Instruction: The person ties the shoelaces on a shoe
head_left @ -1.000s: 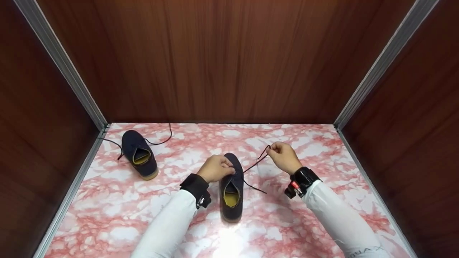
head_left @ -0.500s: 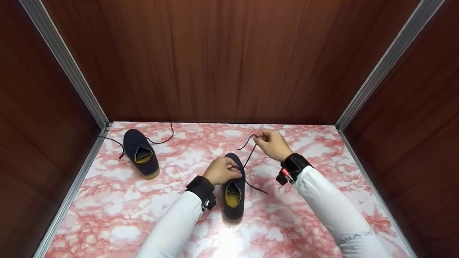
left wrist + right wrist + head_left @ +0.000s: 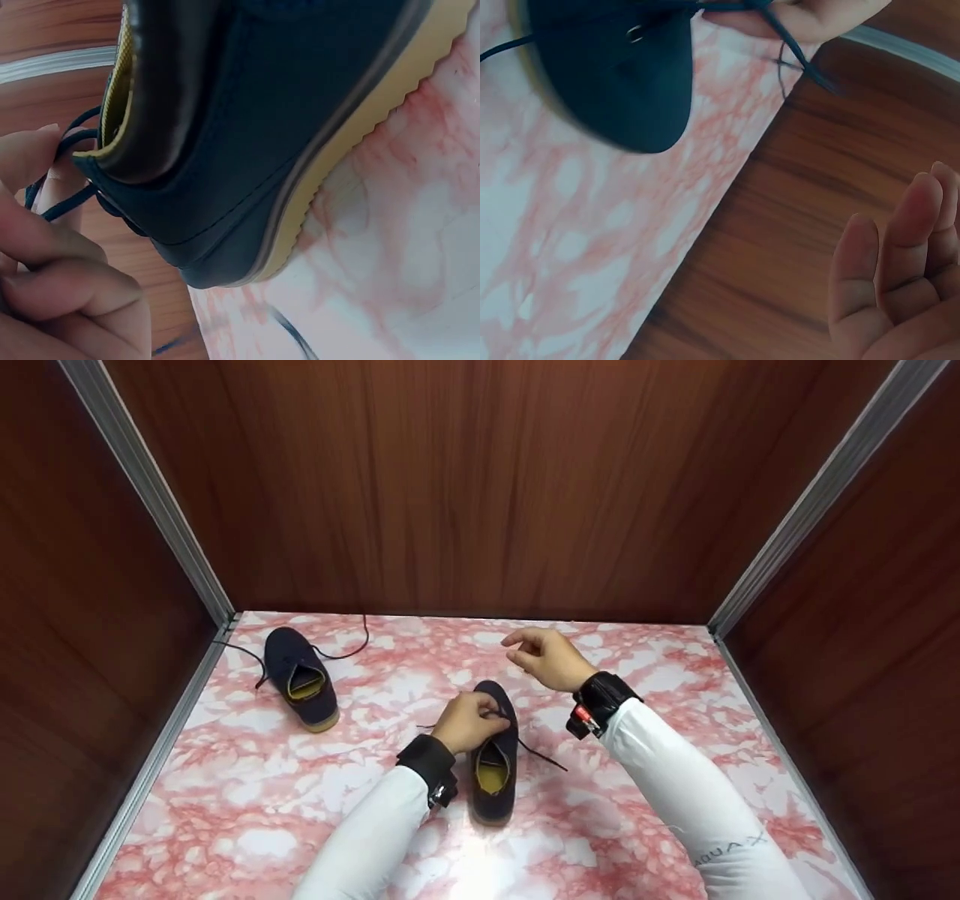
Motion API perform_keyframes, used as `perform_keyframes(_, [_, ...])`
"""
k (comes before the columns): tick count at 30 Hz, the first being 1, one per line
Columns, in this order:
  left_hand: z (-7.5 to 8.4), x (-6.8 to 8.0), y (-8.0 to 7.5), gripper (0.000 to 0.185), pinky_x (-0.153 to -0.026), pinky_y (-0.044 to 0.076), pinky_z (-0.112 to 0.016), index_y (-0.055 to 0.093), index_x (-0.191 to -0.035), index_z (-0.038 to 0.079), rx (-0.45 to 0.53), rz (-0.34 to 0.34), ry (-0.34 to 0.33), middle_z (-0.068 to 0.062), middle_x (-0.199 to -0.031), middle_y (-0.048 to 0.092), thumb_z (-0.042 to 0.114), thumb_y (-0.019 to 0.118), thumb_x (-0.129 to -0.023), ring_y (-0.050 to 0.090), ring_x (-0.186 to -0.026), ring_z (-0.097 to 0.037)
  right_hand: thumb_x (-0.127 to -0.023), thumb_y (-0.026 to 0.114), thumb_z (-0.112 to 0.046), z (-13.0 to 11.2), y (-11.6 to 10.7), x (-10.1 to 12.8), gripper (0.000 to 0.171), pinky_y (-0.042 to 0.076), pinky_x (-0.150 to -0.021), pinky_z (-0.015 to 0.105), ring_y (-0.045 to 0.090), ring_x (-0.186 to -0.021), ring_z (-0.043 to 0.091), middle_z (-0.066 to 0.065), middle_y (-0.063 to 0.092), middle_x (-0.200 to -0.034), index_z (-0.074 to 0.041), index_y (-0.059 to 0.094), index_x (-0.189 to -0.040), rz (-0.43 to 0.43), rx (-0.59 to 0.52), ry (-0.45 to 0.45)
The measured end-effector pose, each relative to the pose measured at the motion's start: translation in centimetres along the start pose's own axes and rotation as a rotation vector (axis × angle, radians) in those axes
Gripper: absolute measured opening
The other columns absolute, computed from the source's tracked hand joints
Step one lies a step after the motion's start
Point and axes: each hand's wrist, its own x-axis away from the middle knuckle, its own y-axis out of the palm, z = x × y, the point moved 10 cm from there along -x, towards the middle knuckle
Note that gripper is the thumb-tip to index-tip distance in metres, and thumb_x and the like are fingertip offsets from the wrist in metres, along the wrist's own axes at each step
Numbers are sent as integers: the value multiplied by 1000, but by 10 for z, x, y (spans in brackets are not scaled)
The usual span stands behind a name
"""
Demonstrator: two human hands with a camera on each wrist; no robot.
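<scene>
A dark navy lace-up shoe (image 3: 494, 780) with a yellow lining stands mid-table, toe pointing to the back wall. My left hand (image 3: 469, 723) is over its tongue and pinches a loop of the dark shoelace (image 3: 73, 140) between thumb and fingers. One lace end (image 3: 544, 754) lies to the right of the shoe; another bit of lace (image 3: 425, 727) sticks out left of the left hand. Beyond the toe on the right, my right hand (image 3: 553, 658) hovers with fingers loosely bent and nothing between them. In the right wrist view its fingers (image 3: 900, 262) are apart from the shoe.
A second navy shoe (image 3: 320, 706) stands at the back left, its laces (image 3: 349, 654) spread to both sides. The table (image 3: 300, 810) has a red and white marbled top. Dark wood panels (image 3: 480, 487) with grey metal corner strips (image 3: 150, 495) enclose it on three sides.
My right hand has moved left and back and let go of the lace, which has passed across to the left of the shoe. The left hand stays at the lacing.
</scene>
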Motion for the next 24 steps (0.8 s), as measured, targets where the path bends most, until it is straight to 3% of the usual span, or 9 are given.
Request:
perform_keyframes(11, [-7, 0, 0, 16, -82, 51, -24, 76, -91, 8, 73, 14, -21, -2, -91, 74, 20, 84, -85, 60, -82, -7, -100, 68, -12, 50, -23, 21, 15, 45, -62, 20, 55, -64, 4, -1, 62, -72, -4, 75, -110, 58, 4, 88])
perform_keyframes(18, [-6, 2, -1, 15, -85, 52, -26, 76, -91, 7, 97, 9, -46, -5, -96, 75, 18, 83, -86, 62, -86, -9, -100, 68, -12, 79, -16, 36, 14, 47, -64, 23, 57, -66, 7, -2, 65, -73, -5, 75, -109, 21, 23, 137])
perform_keyframes(24, [-8, 2, 1, 16, -77, 50, -20, 75, -91, 5, 142, -4, -57, 0, -88, 72, 17, 83, -86, 62, -81, -6, -101, 67, -12, 98, -1, 46, 13, 47, -62, 22, 57, -65, 7, 3, 68, -77, -5, 75, -108, -29, 11, 173])
